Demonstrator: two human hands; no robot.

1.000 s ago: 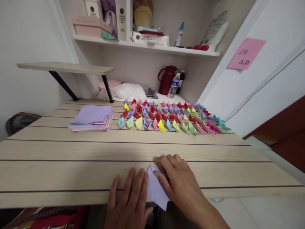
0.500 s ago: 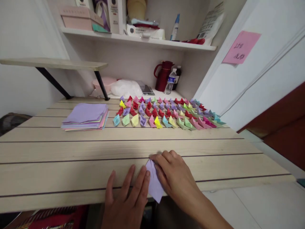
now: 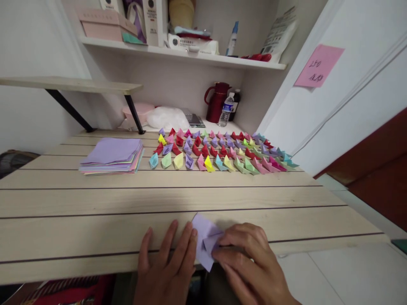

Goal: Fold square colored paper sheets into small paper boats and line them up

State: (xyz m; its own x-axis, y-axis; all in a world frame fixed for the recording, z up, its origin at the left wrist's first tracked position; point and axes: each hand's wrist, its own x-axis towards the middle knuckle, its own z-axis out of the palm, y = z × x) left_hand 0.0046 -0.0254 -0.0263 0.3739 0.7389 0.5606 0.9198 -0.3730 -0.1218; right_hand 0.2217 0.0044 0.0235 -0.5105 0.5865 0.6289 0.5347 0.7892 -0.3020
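A partly folded sheet of purple paper lies at the table's front edge, its near tip over the edge. My left hand rests flat with fingers spread, its index fingertip pressing the paper's left side. My right hand pinches a raised flap on the paper's right side between thumb and fingers. Farther back, several rows of small folded paper boats in many colours stand on the table. A stack of coloured paper, purple on top, sits at the left.
The slatted wooden table ends just in front of me. Behind it stand a red jug and a water bottle. A small raised shelf is at the left, and a pink note hangs on the right wall.
My right hand has moved down and right from the paper's top and now lifts a flap on its right side. My left hand stays nearly in place on the paper.
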